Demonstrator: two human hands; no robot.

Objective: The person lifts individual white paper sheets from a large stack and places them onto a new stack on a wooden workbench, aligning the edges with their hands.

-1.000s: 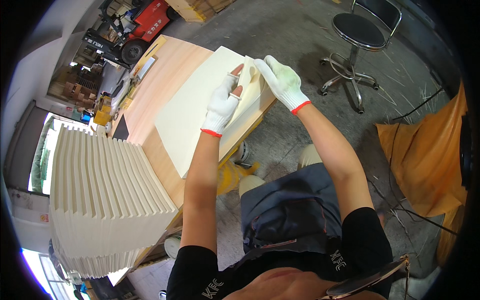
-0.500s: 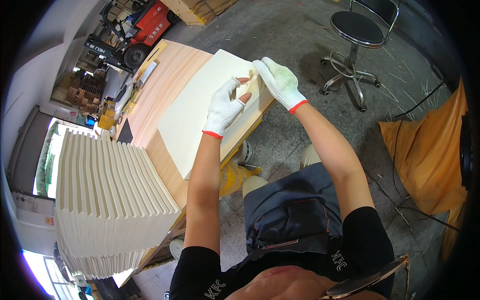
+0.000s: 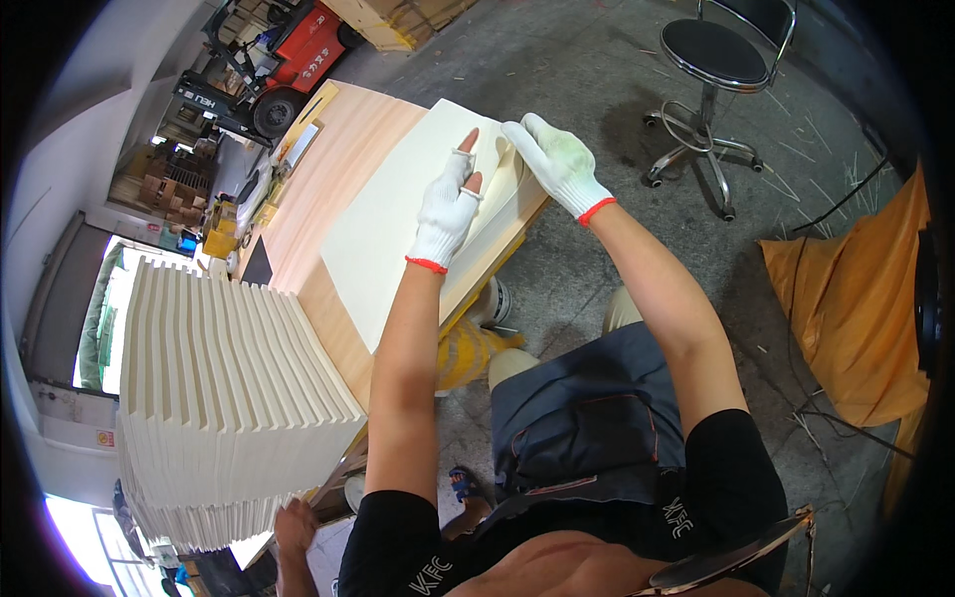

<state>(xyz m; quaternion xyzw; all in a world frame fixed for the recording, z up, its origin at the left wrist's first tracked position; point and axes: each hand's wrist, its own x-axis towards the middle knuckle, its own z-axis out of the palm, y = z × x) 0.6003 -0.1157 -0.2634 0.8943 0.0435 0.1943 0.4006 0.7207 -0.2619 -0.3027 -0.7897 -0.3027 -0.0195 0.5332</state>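
Observation:
A stack of cream sheets (image 3: 376,234), likely paper or thin board, lies on a wooden table. My left hand (image 3: 448,204) wears a white glove with bare thumb and index fingertips. It rests over the top sheet, fingers stretched and apart, holding nothing. My right hand (image 3: 559,164), in a white glove with a greenish stain, is closed around the sheets' far right edge. Beside it the top sheet curls upward between my hands. The fingertips of my right hand are partly hidden behind the edge.
Left of me stands a tall fanned stack of cream sheets (image 3: 234,368). Tools and a yellow container (image 3: 221,231) line the table's far side. A red forklift (image 3: 298,60) is beyond, a black swivel stool (image 3: 714,55) at the far right. Another person's hand (image 3: 295,527) shows at lower left.
My left hand has let go of the curled edge; its fingers have straightened and lie farther left. My right hand stays in place. Another person's hand and foot have come into view at lower left.

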